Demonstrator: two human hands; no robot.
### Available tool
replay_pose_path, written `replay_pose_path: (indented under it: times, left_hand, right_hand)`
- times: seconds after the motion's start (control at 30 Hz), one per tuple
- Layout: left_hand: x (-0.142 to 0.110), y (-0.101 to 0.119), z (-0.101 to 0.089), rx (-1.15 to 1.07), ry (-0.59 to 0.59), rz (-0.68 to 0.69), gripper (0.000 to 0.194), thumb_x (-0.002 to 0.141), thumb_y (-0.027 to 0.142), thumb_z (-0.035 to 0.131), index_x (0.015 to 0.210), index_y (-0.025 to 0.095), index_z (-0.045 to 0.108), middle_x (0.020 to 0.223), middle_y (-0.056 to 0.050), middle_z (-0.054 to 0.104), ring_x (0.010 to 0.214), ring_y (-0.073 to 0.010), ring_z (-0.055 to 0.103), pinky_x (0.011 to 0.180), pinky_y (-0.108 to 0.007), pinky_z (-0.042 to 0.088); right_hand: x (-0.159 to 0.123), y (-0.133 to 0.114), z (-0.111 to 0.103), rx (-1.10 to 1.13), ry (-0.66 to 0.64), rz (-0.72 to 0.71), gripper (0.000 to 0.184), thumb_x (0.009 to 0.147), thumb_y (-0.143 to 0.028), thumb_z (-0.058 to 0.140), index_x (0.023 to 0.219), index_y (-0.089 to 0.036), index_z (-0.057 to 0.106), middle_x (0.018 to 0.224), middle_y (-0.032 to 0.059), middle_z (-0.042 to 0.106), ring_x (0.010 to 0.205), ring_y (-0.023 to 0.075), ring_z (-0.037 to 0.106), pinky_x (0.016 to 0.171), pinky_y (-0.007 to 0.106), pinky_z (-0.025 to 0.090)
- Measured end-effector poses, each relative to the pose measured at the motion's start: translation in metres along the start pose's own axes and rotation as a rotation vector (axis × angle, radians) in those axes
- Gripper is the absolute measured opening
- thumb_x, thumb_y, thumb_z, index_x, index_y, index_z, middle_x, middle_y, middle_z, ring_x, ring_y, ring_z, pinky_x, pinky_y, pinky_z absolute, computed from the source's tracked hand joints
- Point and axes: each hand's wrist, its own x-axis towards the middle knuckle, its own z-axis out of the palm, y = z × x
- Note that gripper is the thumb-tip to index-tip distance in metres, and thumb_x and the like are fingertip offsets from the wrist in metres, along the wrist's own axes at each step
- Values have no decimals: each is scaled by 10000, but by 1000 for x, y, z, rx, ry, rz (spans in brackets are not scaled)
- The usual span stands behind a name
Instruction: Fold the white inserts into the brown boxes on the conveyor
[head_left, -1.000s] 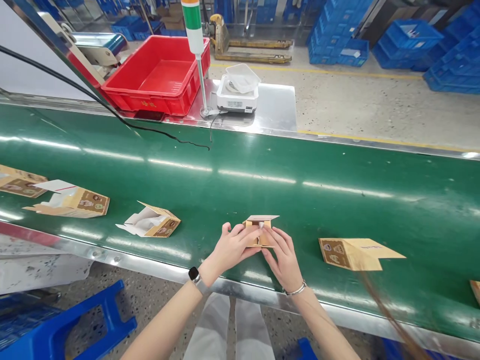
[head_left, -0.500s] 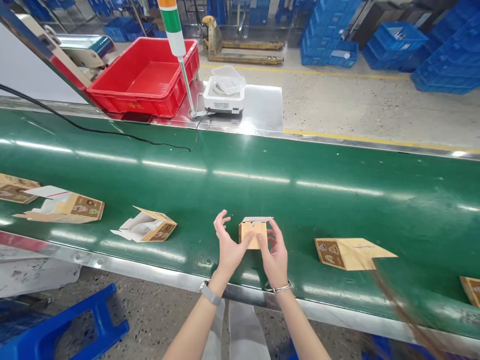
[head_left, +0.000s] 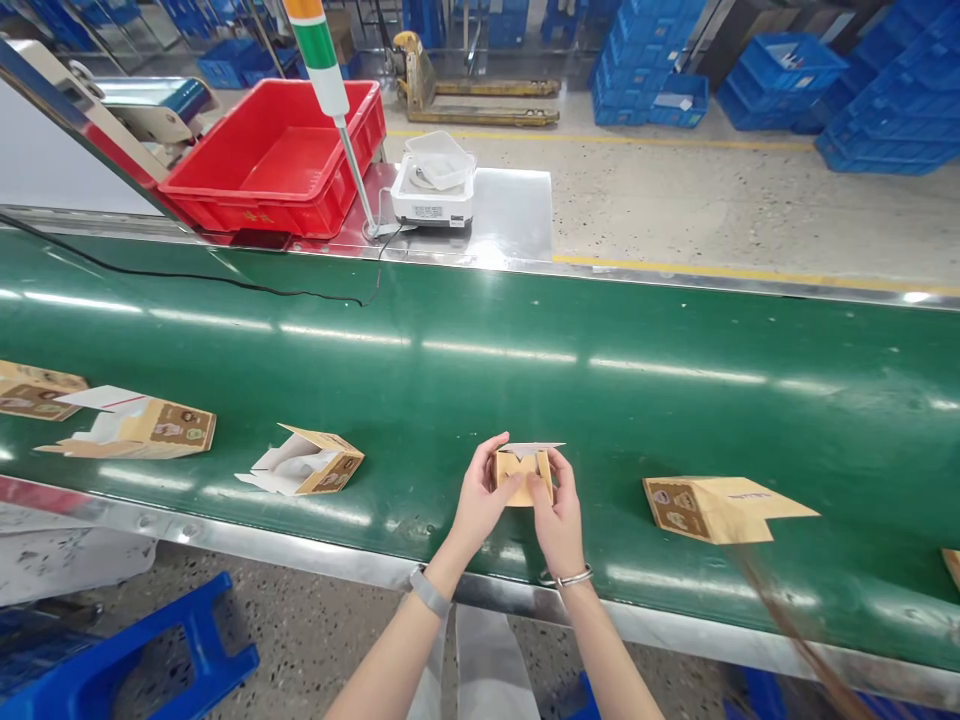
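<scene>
Between my hands is a small tan cardboard box [head_left: 523,490] on the green conveyor belt [head_left: 450,400], its top flap raised at the back. My left hand [head_left: 484,495] wraps the box's left side, thumb pressed on the front panel. From the right, my right hand [head_left: 556,505] grips the opposite side, its thumb also on the front. Left of my hands lies an open box [head_left: 326,465] with its white inner flaps spread. To the right rests another tan box [head_left: 697,508] with brown printed pictures and a long flap sticking out.
More open boxes [head_left: 176,428] lie on the belt at far left. Beyond the belt stand a red bin [head_left: 277,160], a white device [head_left: 433,195] and a signal light pole [head_left: 352,165]. A blue stool [head_left: 199,640] is below at left. A blurred brown strand crosses the lower right.
My left hand's fingers, spread before, have closed around the box's left side. The box and both hands have shifted slightly right; the neighbouring boxes also appear further right.
</scene>
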Motion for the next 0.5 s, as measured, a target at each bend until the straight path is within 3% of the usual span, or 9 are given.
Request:
replay_pose_path:
  times: [0.1,0.3,0.5]
  left_hand:
    - [-4,-6,2,7,-44,38,501,852,395,706,1308,239,569,1499,-110,533,1401,-286,496,1173,-433,387]
    - [-6,-15,25,19,-9,40,471,946,464,589,1368,274,505,1601,-80,408,1499,-274,374,1251,-465,293]
    - [-6,-19,32,142,-173,30,660,966,519,538,1548,343,282,1725,-19,108,1600,-243,94,1308,-459,127]
  right_hand:
    - [0,-4,-11,-18,-9,55,642,863,-613,569,1336,-179,550,1366,167,617,1139,296,642,948,454,538]
    - [-2,-4,-22,-60,19,69,746,892,-691,462,1438,-185,505,1508,154,512,1380,294,500,1127,453,424]
    - [-7,6,-30,-119,46,87,880,870,-760,426,1513,-159,405,1538,193,447,1377,319,496,1096,464,449]
